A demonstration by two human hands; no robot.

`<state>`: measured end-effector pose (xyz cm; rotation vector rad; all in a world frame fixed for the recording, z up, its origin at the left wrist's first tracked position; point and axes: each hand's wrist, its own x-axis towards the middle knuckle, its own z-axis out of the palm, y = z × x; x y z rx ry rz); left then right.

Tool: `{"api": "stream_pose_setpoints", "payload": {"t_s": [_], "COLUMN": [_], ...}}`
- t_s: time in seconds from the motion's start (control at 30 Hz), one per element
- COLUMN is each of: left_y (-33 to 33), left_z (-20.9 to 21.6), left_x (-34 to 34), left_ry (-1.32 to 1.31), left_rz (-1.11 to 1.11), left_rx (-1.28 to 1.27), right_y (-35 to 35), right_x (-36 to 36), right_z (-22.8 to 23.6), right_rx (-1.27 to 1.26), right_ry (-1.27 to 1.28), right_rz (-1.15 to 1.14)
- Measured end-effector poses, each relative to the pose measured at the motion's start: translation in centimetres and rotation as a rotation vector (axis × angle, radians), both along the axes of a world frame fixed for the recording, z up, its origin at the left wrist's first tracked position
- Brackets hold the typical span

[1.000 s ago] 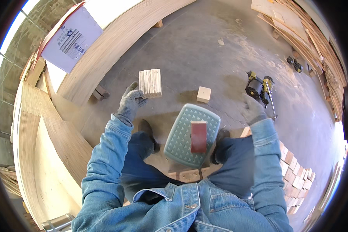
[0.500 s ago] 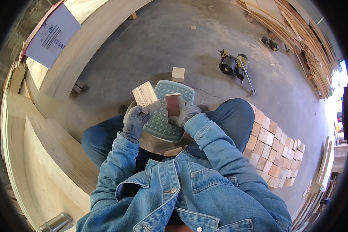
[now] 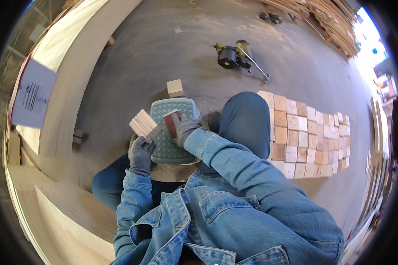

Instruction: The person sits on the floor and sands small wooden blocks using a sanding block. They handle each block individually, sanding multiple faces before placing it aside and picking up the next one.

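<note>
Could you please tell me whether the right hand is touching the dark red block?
Touching. The head view shows the gloved right hand gripping the dark red block at its right side, with no gap visible.

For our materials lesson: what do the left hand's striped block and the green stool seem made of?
Striped block: probably unfinished wood, perhaps plywood, given its pale parallel bands. Green stool: likely moulded plastic, fairly matte, given its even colour, rounded corners and patterned top.
</note>
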<state>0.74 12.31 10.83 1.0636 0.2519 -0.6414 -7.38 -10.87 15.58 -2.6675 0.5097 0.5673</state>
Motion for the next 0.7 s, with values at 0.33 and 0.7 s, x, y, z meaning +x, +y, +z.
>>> {"api": "stream_pose_setpoints", "payload": {"t_s": [0.33,0.7], "left_y": [-2.1,-7.5], "left_z": [0.7,2.9], "left_x": [-0.2,-1.2], "left_ry": [-0.032,-0.04], "left_rz": [-0.116,-0.085], "left_rx": [0.073,0.169], "right_y": [0.4,-6.4], "right_x": [0.2,-0.3], "right_z": [-2.2,1.5], "right_rx": [0.049,0.19], "right_ry": [0.052,-0.047], "right_rz": [0.003,-0.252]}}
